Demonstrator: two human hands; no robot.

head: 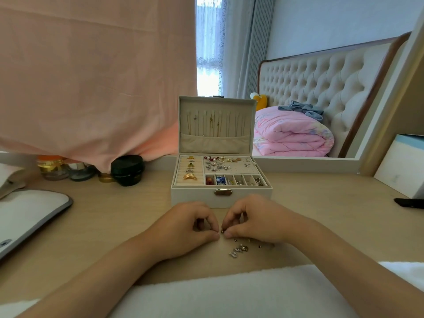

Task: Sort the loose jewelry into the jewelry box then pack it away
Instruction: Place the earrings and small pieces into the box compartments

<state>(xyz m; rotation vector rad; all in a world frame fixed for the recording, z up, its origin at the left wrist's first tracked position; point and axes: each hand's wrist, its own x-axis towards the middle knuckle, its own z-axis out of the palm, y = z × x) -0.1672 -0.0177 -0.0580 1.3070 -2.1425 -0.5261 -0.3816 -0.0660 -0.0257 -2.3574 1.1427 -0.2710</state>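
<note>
Left hand (195, 222), right hand (252, 220): fingers (232, 232) tight on one stud (222, 231)

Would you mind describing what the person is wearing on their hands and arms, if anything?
Nothing shows on them. The left hand and right hand are ungloved, with no ring visible on the fingers in view. Neither wrist carries a watch or bracelet. No sleeve reaches into view along either arm; both are bare up to the bottom of the picture.

Soft window daylight, wide-angle edge distortion
</note>
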